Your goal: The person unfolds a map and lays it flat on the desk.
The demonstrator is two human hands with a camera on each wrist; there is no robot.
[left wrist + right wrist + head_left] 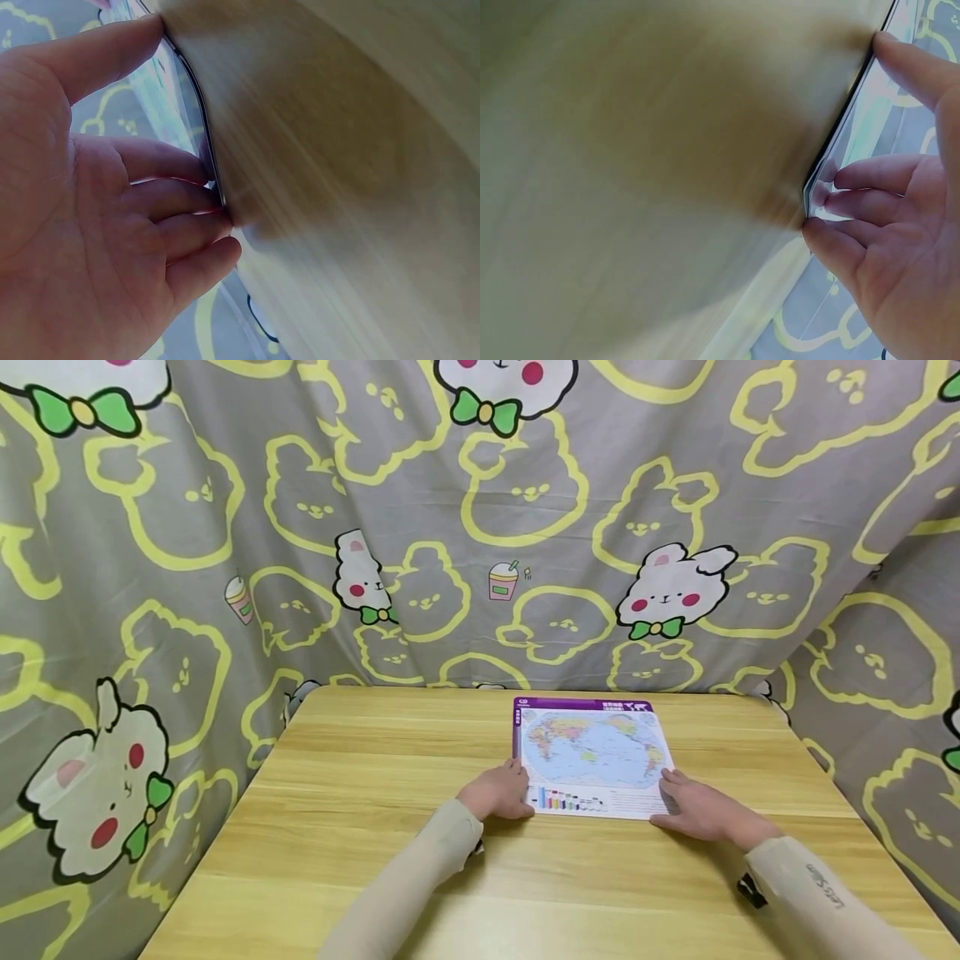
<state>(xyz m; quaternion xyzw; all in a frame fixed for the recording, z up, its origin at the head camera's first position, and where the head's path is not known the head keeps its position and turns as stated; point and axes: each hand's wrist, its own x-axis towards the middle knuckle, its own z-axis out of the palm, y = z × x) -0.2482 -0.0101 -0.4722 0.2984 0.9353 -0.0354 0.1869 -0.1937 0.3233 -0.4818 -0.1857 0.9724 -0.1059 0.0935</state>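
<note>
A world map sheet point(585, 758) with a purple top border lies on the wooden table, its colour chart and small print along the near edge. My left hand point(498, 792) rests at its near left corner, thumb toward the near edge. In the left wrist view the thumb and slightly bent fingers point(195, 157) touch the sheet's thin dark rim. At the near right corner is my right hand point(701, 806), thumb and fingers spread apart. The right wrist view shows its fingertips point(817, 229) against the glossy sheet's edge, palm off the table.
The light wooden table point(360, 752) extends on both sides of the sheet and toward me. A grey curtain point(427, 502) with yellow outlines and white cartoon animals hangs behind the table and along both sides.
</note>
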